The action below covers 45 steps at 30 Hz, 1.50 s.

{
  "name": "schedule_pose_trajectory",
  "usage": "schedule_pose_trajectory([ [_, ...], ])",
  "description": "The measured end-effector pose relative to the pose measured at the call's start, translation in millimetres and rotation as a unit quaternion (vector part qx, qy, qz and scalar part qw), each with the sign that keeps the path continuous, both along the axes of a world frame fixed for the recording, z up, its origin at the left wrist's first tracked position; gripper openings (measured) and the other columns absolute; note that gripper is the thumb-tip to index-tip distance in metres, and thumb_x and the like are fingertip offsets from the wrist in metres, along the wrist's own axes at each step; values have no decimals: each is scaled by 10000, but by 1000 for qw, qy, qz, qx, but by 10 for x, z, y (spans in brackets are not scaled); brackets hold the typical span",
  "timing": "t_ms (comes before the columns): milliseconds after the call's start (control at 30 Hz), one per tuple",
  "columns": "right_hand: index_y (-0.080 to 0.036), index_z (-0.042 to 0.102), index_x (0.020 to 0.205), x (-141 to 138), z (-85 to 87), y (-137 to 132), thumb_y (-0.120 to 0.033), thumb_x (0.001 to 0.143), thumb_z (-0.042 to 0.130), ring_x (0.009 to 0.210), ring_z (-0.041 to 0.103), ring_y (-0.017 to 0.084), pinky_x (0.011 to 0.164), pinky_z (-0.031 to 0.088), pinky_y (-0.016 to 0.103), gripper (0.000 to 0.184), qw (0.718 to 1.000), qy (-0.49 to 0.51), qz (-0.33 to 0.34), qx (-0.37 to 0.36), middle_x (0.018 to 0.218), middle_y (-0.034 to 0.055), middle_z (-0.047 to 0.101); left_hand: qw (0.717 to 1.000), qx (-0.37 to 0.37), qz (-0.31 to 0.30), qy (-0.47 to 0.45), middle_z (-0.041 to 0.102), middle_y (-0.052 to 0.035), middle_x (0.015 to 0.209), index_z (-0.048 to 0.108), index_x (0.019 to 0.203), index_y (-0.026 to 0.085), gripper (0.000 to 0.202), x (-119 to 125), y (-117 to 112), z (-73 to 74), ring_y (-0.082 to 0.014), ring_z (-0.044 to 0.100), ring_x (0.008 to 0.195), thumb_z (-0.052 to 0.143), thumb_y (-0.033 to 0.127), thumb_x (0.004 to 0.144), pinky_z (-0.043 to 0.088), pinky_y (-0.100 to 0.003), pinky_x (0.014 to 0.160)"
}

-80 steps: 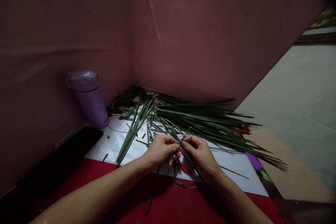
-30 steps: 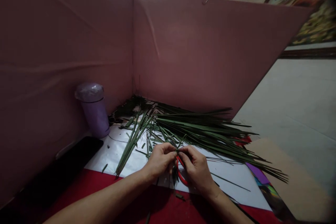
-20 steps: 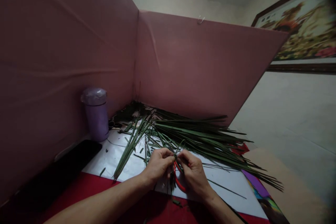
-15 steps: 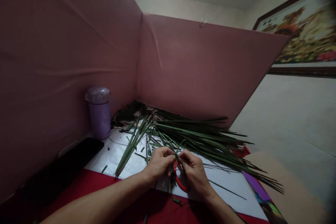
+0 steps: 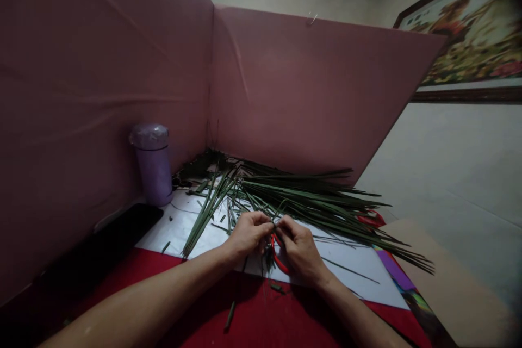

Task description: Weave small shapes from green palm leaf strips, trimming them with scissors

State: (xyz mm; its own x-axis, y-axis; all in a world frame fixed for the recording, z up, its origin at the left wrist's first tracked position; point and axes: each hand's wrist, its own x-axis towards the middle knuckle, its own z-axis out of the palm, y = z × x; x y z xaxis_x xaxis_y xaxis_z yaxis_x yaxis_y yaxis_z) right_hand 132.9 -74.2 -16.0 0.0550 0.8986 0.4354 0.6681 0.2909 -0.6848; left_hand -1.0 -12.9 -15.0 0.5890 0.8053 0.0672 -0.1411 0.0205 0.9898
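My left hand (image 5: 248,234) and my right hand (image 5: 299,247) meet over a white sheet (image 5: 196,223), fingertips pinched together on a small piece of green leaf strip (image 5: 274,225). Red-handled scissors (image 5: 277,261) lie on the sheet just under and between the two hands. Behind the hands spreads a large pile of long green palm leaf strips (image 5: 318,201), fanning to the right. A smaller bundle of strips (image 5: 206,209) lies to the left of my left hand.
A purple lidded tumbler (image 5: 153,163) stands at the back left by the pink partition (image 5: 285,87). A black flat object (image 5: 110,234) lies at left on the red cloth (image 5: 253,315). Green offcuts litter the sheet. A second red scissors (image 5: 371,218) and coloured paper (image 5: 397,272) lie at right.
The camera tilted up and then slightly back down, so the partition top and a framed picture came into view. Both hands stayed pinched together over the scissors, barely shifting.
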Motion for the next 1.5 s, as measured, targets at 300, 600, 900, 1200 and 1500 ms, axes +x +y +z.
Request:
schedule_pose_trajectory([
  [300,-187,490,634,63,-12,38,-236,810,464,566,406,109,531,331,212,185,999,43,18,-7,587,-38,462,1000,-3,-15,-1,490,36,447,496,608,133,232,-22,-21,23,-44,408,320,605,315,703,254,-168,337],
  [600,-196,482,658,111,-51,52,-237,823,445,585,427,117,561,337,215,174,999,29,8,-26,611,-37,481,998,-30,-61,12,499,26,453,504,593,127,226,-31,0,31,-51,424,329,603,294,708,283,-170,343],
  [900,-196,496,654,122,-34,51,-188,799,455,584,421,116,566,321,216,151,999,17,17,-40,599,-40,472,999,-28,-25,17,536,2,505,516,607,117,218,-8,18,-22,-43,417,332,588,290,718,259,-175,340],
  [1200,-200,473,670,133,-29,45,-216,834,428,595,450,125,584,317,228,171,998,-1,-7,-67,618,-30,505,991,-108,-78,-27,589,-4,588,523,778,122,240,-32,69,-42,-62,471,351,640,305,678,302,-170,326],
  [1500,-201,459,658,102,3,27,-222,839,433,579,428,123,573,307,227,184,997,-16,4,-73,599,-32,485,994,-86,-60,-16,575,6,530,507,709,123,260,-25,26,20,-47,438,305,586,369,741,264,-155,317],
])
